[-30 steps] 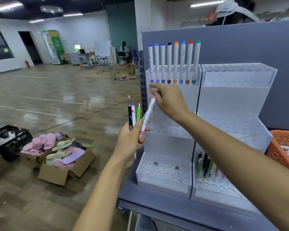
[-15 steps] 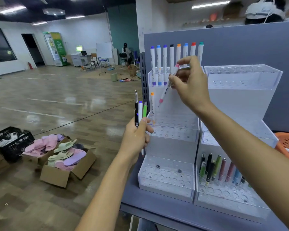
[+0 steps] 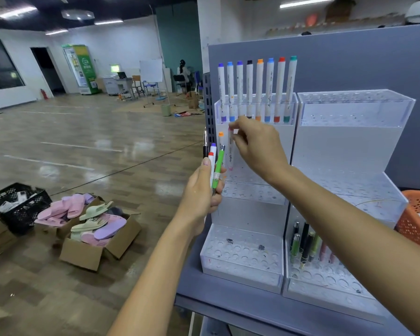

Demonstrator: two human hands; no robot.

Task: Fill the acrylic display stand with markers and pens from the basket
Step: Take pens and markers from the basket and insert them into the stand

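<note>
top-tier markers (image 3: 258, 89) overhang middle tier, right stand (image 3: 354, 146) tiers open

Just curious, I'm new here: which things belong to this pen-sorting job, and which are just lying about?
Job: acrylic display stand; marker pinched in the right-hand grip; spare pens held in the left-hand grip; eight markers in the top tier; orange basket.
Lying about: boxes of slippers; black crate; whiteboard; green vending machine.

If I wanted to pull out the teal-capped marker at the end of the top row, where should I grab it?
Pinch the teal-capped marker on its white barrel just below the cap, coming from above and from the right. It stands upright in the acrylic stand, with its lower part behind the clear top-tier wall. The red-capped marker crowds only its left side.
</note>
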